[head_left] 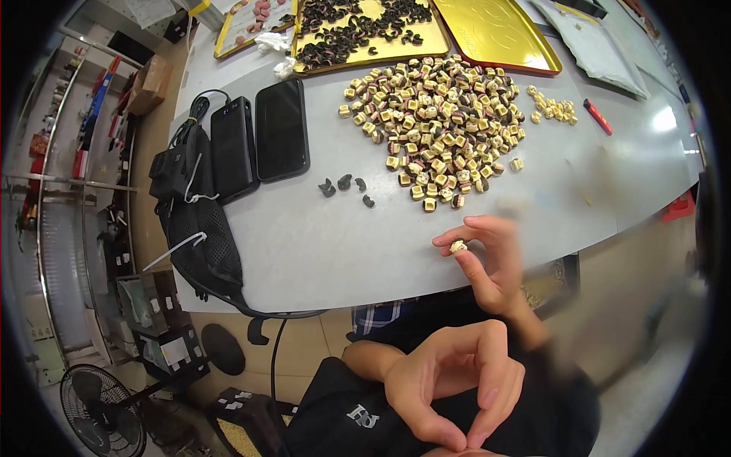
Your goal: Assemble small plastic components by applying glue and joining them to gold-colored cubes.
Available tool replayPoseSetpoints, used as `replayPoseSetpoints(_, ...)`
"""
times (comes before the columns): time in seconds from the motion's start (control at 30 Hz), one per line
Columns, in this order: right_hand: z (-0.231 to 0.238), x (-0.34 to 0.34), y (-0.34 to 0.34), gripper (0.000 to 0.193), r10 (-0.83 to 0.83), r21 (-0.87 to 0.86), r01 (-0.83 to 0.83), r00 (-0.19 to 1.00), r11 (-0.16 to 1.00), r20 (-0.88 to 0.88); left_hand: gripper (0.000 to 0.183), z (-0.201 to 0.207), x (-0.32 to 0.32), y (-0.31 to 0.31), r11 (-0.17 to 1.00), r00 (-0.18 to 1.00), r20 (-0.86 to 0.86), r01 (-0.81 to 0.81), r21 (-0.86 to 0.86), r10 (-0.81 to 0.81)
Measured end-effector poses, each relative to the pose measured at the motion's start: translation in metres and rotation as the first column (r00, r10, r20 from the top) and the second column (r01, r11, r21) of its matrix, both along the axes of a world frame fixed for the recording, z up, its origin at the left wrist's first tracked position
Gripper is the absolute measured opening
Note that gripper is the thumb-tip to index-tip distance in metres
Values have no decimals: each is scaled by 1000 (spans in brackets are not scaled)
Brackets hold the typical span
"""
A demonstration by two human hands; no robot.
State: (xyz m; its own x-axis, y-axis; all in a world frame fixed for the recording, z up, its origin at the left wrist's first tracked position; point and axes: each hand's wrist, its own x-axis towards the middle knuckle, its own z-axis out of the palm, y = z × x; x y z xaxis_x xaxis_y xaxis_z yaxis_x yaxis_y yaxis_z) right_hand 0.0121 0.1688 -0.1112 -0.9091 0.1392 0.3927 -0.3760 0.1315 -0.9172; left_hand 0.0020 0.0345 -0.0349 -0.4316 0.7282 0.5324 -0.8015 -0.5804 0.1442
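Observation:
My right hand [491,263] is above the table's near edge, its thumb and forefinger closed on a small cream-and-dark piece [458,246]. Lower in the view and closer to my body, my left hand [449,377] has thumb and forefinger pressed together. Anything between those fingertips is too small or hidden to make out. Beyond my right hand spreads a big heap of small squarish pieces [445,122], cream with dark and pinkish layers. Several loose dark curved bits [345,183] lie left of the heap, and a cluster of plain cream pieces [552,107] lies to its right.
A gold tray [304,70] of dark curved pieces stands at the back, beside another gold tray [502,34]. On the left are a phone [282,129], a black power bank [234,148] and a black strap with cables [202,228]. A red cutter [598,116] lies right.

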Motion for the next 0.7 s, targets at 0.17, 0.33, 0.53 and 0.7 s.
replayPoseSetpoints(0.17,1,0,0,44,-1,-6,1,1000,1000,0,43,0,1,1,1000,1000,-4,18,-4,-18)
replayPoseSetpoints(0.33,2,-1,0,43,3,4,-3,1000,1000,-4,43,-1,1,1,1000,1000,-4,20,0,-20)
replayPoseSetpoints(0.53,3,-1,1,43,4,12,-4,1000,1000,-5,42,1,1,2,998,998,4,59,-11,-59)
replayPoseSetpoints(0.7,2,0,0,43,-6,2,6,1000,1000,-3,40,-4,2,1,997,998,-3,67,31,-67)
